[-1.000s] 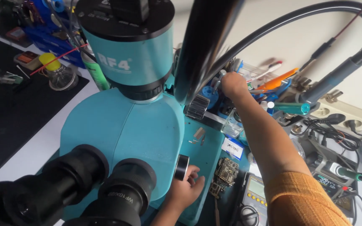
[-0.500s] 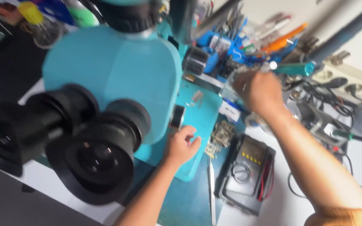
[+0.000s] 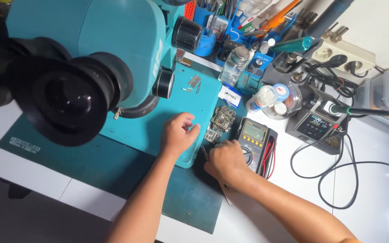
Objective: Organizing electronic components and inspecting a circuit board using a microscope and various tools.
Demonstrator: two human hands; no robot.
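- Our right hand (image 3: 225,161) has dropped from the tool rack to the mat (image 3: 113,166), closed on tweezers (image 3: 205,152).
- Our left hand (image 3: 178,133) rests loosely open.
- The green, chip-covered board (image 3: 220,122) lies just beside both.

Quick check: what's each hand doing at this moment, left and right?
Left hand: loosely curled, empty, resting on the teal mat.
Right hand: closed around thin tweezers, beside the circuit board.
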